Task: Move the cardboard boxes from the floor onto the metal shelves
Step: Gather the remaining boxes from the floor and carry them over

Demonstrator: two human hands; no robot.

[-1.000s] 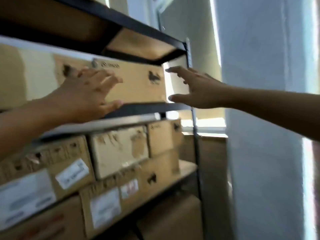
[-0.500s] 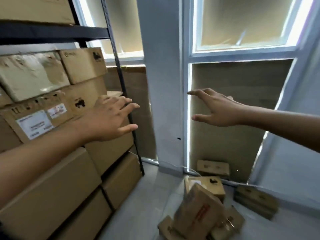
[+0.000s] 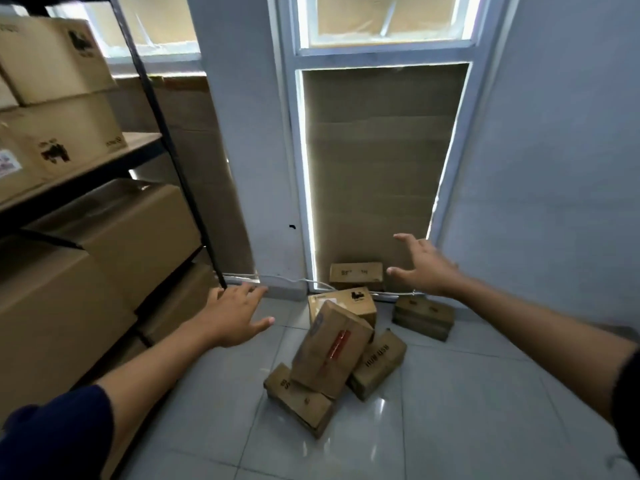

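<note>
Boxes (image 3: 332, 355) lie between, below both empty hands.

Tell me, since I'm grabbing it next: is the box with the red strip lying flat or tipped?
Tipped. The box with the red strip leans across two lower boxes, one end raised.

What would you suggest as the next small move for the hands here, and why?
Probably lower both hands onto the tilted box with the red mark: it lies uppermost on the floor pile, between the open, empty left hand and right hand, and lifting it first frees the boxes under it.
</note>
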